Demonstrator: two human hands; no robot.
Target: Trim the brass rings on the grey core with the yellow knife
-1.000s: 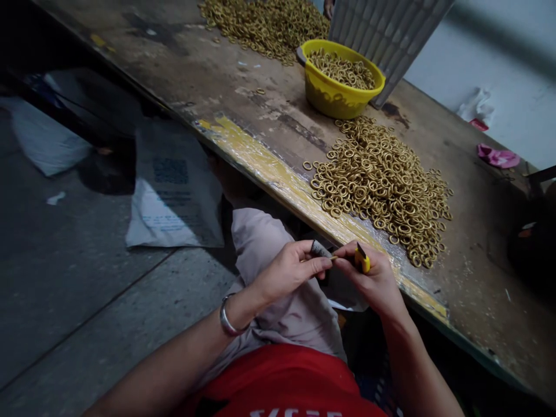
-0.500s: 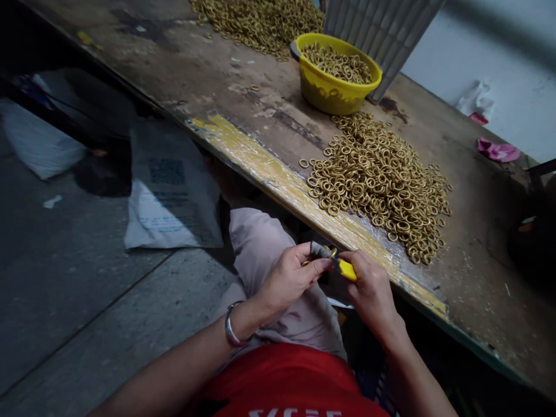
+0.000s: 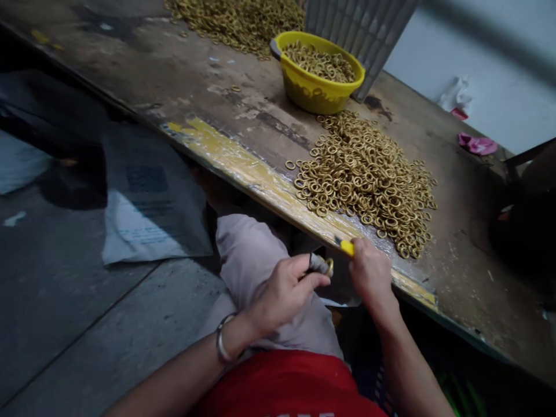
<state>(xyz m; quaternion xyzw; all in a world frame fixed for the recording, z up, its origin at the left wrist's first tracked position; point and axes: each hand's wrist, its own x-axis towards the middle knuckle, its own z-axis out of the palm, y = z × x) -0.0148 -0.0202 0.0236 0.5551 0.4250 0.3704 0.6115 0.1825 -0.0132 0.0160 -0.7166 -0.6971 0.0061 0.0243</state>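
Above my lap, my left hand pinches a brass-coloured ring between thumb and index finger. A grey covering wraps that index finger's tip. To its right, my right hand is closed around a yellow-handled knife, whose short dark blade points up and left over the table edge. The blade and the ring are apart. Just beyond the hands, a loose pile of brass-coloured rings lies on the worn table.
Behind the pile stands a yellow basin holding more rings, with a grey ribbed crate behind it. Another ring heap lies at the far left. A pink cloth is at the right. A white sack stands on the floor.
My right hand has drawn the knife away from my left hand, turning its blade upward. The ring in my left hand now shows more plainly. The view has shifted slightly.
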